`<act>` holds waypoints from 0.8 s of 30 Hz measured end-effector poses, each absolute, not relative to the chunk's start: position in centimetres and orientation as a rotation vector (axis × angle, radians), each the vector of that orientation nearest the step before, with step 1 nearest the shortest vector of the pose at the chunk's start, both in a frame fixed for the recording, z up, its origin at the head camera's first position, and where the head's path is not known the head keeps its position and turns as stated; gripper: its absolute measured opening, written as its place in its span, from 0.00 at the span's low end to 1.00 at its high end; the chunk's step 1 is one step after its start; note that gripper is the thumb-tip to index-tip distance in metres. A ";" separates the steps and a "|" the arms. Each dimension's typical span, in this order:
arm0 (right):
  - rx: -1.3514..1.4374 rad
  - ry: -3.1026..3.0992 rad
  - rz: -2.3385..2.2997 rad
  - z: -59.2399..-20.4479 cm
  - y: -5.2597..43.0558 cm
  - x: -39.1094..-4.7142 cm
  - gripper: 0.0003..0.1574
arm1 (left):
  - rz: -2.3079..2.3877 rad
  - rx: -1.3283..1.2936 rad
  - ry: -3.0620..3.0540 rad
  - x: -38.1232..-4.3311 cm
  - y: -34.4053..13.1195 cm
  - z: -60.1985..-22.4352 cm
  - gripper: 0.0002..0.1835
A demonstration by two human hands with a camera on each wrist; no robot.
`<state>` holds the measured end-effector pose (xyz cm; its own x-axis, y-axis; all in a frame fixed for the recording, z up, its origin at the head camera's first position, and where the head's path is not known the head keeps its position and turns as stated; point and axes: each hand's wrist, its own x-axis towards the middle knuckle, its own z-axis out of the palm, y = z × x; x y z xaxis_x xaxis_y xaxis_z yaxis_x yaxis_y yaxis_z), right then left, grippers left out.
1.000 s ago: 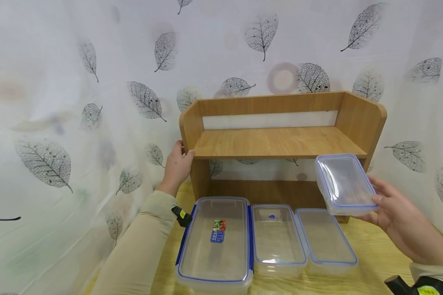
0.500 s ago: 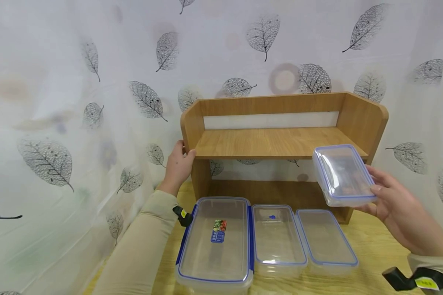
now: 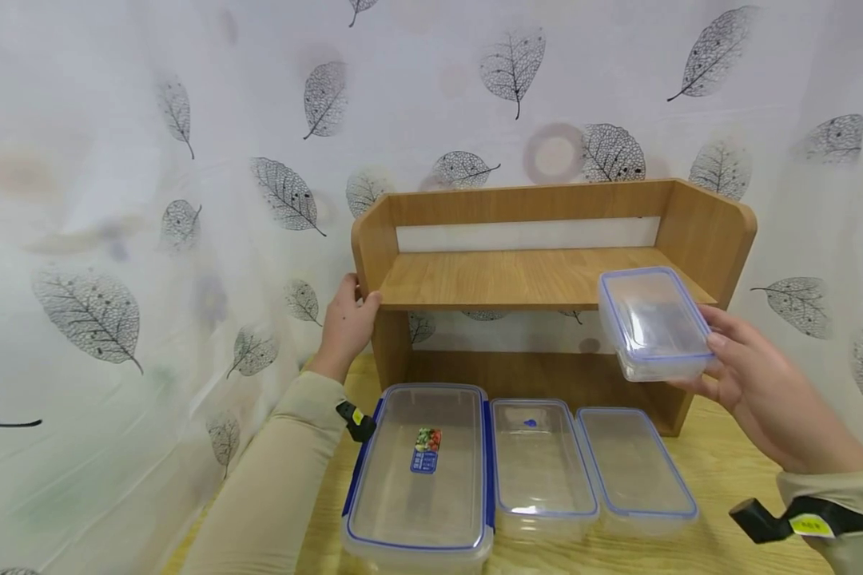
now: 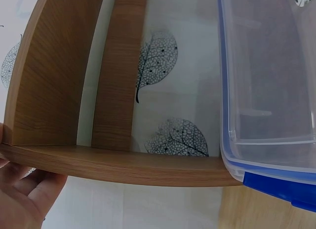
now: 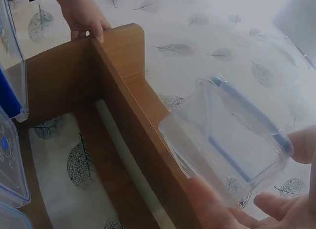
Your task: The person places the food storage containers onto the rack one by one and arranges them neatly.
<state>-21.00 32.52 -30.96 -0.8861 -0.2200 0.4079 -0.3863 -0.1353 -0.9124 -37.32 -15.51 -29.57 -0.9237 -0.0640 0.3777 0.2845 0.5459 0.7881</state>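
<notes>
one lidded box (image 3: 650, 311), pinched between right thumb (image 3: 720, 346) and fingers (image 5: 210, 204)

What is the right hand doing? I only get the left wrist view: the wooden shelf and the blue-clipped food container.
Observer: The right hand holds a small, clear, blue-trimmed food container.
Operator: And what stands next to the blue-clipped food container?
Observer: On its right in the head view, a narrower container with a blue logo, then a plain narrower container.
Operator: Where is the held one against the upper shelf board?
Observer: In the head view it covers part of the board's right end; I can't tell if they touch.
</notes>
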 end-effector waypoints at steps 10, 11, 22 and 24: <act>0.575 -2.002 2.185 -29.5 31.6 -21.8 0.36 | -1.315 -0.172 -2.424 -37.4 -15.5 -29.6 0.27; 0.565 -2.001 2.192 -29.4 31.6 -21.9 0.37 | -1.314 -0.173 -2.423 -37.4 -15.5 -29.6 0.27; 0.384 -2.069 2.141 -28.0 31.4 -23.3 0.47 | -1.324 -0.191 -2.413 -37.2 -15.5 -29.6 0.26; 0.375 -2.076 2.126 -27.8 31.4 -23.6 0.48 | -1.325 -0.185 -2.413 -37.2 -15.5 -29.6 0.26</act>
<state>-23.62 31.39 -27.81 -0.9581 -0.0695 0.2778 -0.2761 -0.0337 -0.9605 -37.19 -15.48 -29.59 -0.9190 -0.0661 0.3887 0.2926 0.5465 0.7847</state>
